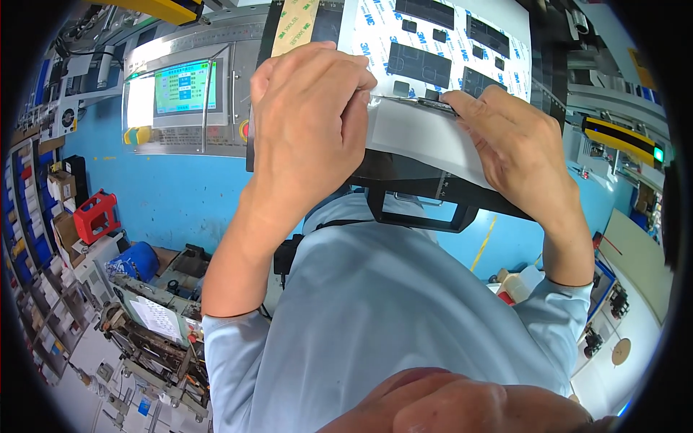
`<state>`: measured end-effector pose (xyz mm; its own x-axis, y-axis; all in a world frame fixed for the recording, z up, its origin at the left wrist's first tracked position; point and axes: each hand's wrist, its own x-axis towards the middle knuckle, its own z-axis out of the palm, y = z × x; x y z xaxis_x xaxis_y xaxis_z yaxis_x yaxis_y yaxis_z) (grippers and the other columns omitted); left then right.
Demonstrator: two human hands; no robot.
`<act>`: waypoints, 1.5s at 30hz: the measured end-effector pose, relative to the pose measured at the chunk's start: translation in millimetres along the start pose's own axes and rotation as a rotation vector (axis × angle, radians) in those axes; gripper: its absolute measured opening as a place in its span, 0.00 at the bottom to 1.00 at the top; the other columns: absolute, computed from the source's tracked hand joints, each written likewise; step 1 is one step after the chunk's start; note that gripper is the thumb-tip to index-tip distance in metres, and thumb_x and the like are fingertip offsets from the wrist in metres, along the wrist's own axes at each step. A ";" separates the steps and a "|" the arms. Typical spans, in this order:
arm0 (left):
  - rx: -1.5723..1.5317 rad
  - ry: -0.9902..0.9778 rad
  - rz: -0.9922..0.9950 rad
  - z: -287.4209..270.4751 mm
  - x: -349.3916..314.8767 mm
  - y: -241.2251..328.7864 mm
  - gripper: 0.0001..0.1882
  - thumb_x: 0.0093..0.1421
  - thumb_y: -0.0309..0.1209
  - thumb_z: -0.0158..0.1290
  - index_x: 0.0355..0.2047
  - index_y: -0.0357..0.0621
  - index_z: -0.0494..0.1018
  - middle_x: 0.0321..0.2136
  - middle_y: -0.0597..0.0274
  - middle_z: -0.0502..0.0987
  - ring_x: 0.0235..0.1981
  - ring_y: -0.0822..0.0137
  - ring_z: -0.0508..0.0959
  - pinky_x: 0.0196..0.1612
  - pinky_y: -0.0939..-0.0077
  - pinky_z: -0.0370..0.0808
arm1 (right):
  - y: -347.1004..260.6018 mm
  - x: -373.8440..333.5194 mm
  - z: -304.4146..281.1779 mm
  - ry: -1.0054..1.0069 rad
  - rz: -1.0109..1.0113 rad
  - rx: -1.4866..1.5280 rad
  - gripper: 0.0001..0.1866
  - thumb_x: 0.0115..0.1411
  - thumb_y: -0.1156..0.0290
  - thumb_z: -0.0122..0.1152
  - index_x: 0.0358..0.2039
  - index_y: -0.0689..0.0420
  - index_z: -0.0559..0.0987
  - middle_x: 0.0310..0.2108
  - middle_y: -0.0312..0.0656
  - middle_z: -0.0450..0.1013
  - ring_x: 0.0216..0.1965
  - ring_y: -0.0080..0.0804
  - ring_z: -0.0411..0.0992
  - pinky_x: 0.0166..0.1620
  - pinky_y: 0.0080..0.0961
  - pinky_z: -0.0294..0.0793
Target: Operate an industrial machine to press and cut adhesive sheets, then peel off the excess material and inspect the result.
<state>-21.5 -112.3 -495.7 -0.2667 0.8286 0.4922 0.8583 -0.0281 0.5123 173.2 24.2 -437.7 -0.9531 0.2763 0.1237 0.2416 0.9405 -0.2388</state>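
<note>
A white adhesive sheet (369,45) with coloured print and several black rectangular and small square cutouts lies on a black tray (393,164) in front of me. Along its near side runs a plain white strip (411,133). My left hand (310,119) is closed at the sheet's left edge, its fingertips curled under, so what they grip is hidden. With thumb and fingers pinched together, my right hand (516,141) holds a thin metallic strip-like tool (436,106) at the border between the printed area and the plain strip. Its exact kind is unclear.
A tan printed strip (296,25) lies beyond my left hand. To the left stands a machine panel with a lit screen (186,88) and a red button (244,130). The tray has a black handle (426,216) towards me. Yellow-black bars (621,139) flank the machine.
</note>
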 end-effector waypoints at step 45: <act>0.032 -0.070 0.002 -4.0 3.9 1.9 0.05 0.51 0.22 0.56 0.28 0.45 0.76 0.37 0.65 0.80 0.48 0.58 0.76 0.57 0.55 0.62 | 21.5 -23.2 -14.1 -0.022 -0.006 -0.048 0.19 0.46 0.81 0.62 0.42 0.56 0.82 0.24 0.39 0.71 0.23 0.39 0.71 0.24 0.33 0.72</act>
<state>-22.6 -111.4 -489.9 -0.2342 0.8659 0.4420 0.8727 -0.0131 0.4881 203.0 40.8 -432.1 -0.9581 0.2668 0.1038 0.2440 0.9506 -0.1919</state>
